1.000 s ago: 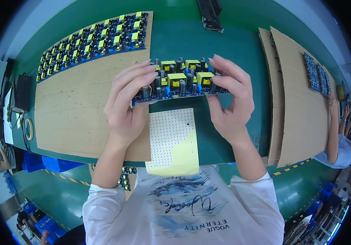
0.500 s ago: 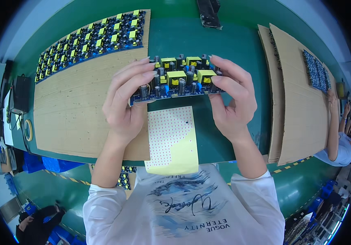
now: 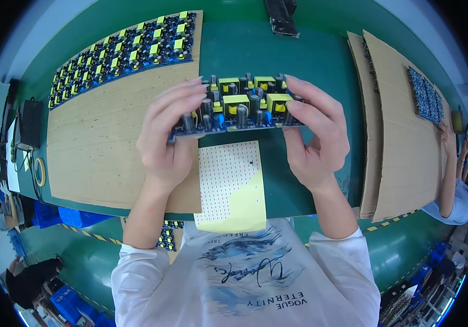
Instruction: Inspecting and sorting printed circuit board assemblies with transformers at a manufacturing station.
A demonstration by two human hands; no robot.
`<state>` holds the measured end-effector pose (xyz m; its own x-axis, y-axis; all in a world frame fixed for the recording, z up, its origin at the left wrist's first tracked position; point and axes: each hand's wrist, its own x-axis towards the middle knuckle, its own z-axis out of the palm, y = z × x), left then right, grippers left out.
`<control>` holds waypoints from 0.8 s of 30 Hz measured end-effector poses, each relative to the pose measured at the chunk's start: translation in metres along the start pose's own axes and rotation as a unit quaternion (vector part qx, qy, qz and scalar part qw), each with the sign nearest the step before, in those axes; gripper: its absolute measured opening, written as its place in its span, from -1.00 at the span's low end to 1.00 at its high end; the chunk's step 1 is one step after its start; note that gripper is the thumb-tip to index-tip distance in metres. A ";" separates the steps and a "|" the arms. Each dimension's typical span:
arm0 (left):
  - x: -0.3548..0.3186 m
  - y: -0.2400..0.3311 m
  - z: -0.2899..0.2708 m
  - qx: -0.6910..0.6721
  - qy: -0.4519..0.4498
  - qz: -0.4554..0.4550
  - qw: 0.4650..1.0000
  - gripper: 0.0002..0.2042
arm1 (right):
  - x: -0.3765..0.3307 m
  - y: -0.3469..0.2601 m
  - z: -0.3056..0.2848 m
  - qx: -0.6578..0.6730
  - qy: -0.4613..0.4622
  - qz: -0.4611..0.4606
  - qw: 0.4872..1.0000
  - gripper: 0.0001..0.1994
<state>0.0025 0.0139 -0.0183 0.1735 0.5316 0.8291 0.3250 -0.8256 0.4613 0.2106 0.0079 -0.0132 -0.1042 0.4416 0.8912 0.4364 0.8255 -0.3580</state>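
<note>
Between my two hands I hold a blue circuit board panel (image 3: pixel 236 128), tilted and raised above the table. Yellow-topped transformers, dark upright capacitors and small blue parts crowd its upper side. My left hand (image 3: pixel 166 131) grips the panel's left end, fingers over the top and thumb low near its edge. Closed on the right end is my right hand (image 3: pixel 318 128), with fingertips on the components and its thumb underneath. Below the panel, a sheet of small labels (image 3: pixel 228 185) lies at the table's near edge, its lower right part bare yellow backing.
Rows of similar boards (image 3: pixel 119 57) stand on a cardboard sheet (image 3: pixel 119 147) to the left. Stacked cardboard (image 3: pixel 402 136) at right carries other blue boards (image 3: pixel 425 95), touched by a co-worker's hand (image 3: pixel 447 136). A black object (image 3: pixel 282 19) lies at the far edge; a tape roll (image 3: pixel 39 171) at far left.
The panel and both hands have shifted very slightly to the right, with my grip unchanged. In the background at lower left, a person in dark clothes has moved.
</note>
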 end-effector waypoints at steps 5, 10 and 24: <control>-0.003 -0.001 -0.001 -0.023 -0.001 -0.076 0.997 -0.79 | 0.002 -0.002 -0.001 -0.025 -0.035 0.000 0.999 -0.64; -0.007 -0.004 0.001 -0.050 0.005 -0.104 0.993 -0.77 | 0.001 -0.002 -0.001 -0.033 -0.031 0.001 0.999 -0.64; -0.005 -0.003 0.004 -0.055 0.010 -0.122 0.991 -0.75 | 0.003 -0.007 0.001 -0.022 -0.006 0.027 0.999 -0.64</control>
<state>0.0049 0.0144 -0.0249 0.0836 0.7143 0.6948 0.2520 -0.6897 0.6788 0.2068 0.0038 -0.0084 -0.0906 0.4887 0.8677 0.4808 0.7845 -0.3916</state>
